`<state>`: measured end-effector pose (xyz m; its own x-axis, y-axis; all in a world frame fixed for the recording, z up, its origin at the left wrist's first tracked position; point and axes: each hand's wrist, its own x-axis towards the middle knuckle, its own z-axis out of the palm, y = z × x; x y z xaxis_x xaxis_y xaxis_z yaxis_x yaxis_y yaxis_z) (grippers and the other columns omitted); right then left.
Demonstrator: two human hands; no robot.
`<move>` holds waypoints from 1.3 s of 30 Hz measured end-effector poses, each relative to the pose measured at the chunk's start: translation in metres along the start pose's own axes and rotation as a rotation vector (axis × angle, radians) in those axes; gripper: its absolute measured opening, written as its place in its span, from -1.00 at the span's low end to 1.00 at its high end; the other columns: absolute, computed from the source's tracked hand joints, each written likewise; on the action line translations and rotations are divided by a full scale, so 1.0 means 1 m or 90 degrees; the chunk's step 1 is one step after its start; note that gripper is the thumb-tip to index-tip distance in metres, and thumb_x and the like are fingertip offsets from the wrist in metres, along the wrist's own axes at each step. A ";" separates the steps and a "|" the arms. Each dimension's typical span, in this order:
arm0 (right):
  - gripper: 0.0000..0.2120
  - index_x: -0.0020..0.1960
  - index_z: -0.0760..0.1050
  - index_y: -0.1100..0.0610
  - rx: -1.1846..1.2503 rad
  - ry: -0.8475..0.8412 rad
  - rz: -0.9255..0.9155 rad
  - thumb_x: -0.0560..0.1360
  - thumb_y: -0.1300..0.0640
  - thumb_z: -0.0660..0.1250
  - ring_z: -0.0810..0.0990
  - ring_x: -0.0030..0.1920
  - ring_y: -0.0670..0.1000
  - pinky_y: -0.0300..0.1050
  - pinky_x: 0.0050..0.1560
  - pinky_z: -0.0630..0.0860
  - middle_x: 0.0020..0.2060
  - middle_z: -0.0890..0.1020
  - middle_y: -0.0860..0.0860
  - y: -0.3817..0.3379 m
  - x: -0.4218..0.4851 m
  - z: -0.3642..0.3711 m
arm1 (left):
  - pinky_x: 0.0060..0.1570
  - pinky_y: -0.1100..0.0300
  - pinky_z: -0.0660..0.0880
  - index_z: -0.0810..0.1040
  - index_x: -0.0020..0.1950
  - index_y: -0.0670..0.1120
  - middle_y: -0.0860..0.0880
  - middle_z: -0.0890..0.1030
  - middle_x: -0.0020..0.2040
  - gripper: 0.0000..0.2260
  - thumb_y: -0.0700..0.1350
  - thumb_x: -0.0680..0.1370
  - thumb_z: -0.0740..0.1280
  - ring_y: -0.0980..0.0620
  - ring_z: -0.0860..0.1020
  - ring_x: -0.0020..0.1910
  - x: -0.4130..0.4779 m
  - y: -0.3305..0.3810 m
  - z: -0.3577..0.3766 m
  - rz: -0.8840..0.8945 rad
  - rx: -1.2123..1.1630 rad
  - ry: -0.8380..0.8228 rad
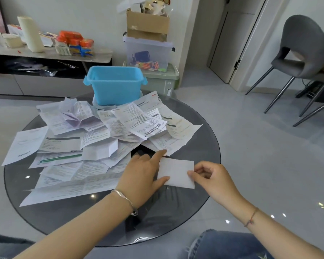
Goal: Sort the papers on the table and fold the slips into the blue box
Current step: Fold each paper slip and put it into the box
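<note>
A small white folded slip point(177, 172) lies on the round dark glass table point(204, 131) near its front right. My left hand point(142, 175) presses on the slip's left edge, with forefinger and thumb spread along it. My right hand point(209, 177) pinches the slip's right edge between thumb and fingers. A heap of printed papers point(94, 143) covers the left and middle of the table. The open blue box point(115, 84) stands at the far side, behind the heap.
Behind the table stand a stack of storage bins point(150, 58) and a cardboard box point(148, 25). A low cabinet point(45, 58) with packages runs along the left wall. A grey chair point(303, 53) is at the right. My denim-clad knee point(230, 243) is under the table edge.
</note>
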<state>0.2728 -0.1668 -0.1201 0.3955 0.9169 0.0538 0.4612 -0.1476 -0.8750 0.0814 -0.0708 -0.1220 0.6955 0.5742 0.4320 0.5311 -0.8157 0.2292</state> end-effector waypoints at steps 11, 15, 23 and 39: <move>-0.87 -0.30 0.56 0.11 -0.058 0.002 0.065 0.35 0.26 0.49 0.51 -0.46 -0.12 -0.29 -0.36 0.46 -0.41 0.63 -0.04 -0.003 0.013 0.001 | -0.14 0.33 0.56 0.69 0.01 0.09 0.11 0.68 0.00 -0.59 0.16 0.52 0.06 0.14 0.66 -0.04 -0.023 0.012 0.021 0.149 -0.005 -0.073; -0.87 -0.27 0.56 0.11 -0.074 0.004 0.079 0.34 0.26 0.49 0.52 -0.45 -0.13 -0.24 -0.33 0.49 -0.39 0.62 -0.05 -0.003 0.013 0.001 | -0.06 0.30 0.56 0.67 0.07 0.08 0.08 0.67 0.07 -0.42 0.16 0.64 -0.17 0.11 0.64 0.05 -0.027 0.012 0.020 0.139 -0.003 -0.085; -0.73 -0.09 0.44 -0.04 -0.122 0.018 0.031 0.37 0.21 0.48 0.51 -0.42 -0.09 -0.28 -0.34 0.42 -0.27 0.56 -0.06 -0.003 0.009 0.003 | -0.03 0.25 0.58 0.66 0.12 0.08 0.03 0.66 0.10 -0.41 0.12 0.66 -0.20 0.05 0.64 0.07 -0.026 0.009 0.016 0.160 0.017 -0.115; -0.68 0.13 0.63 0.02 -0.575 -0.019 -0.473 0.58 0.02 0.13 0.51 0.16 0.00 0.05 0.29 0.31 0.12 0.63 -0.12 0.020 -0.026 -0.002 | 0.28 -0.01 0.36 0.65 0.10 0.06 0.03 0.67 0.08 -0.60 0.10 0.56 0.06 0.03 0.64 0.05 -0.021 0.001 0.004 0.236 0.166 -0.128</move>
<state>0.2735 -0.1943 -0.1384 -0.2223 0.8948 0.3871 0.9728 0.2298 0.0275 0.0691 -0.0835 -0.1340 0.9264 0.2722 0.2603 0.3162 -0.9375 -0.1452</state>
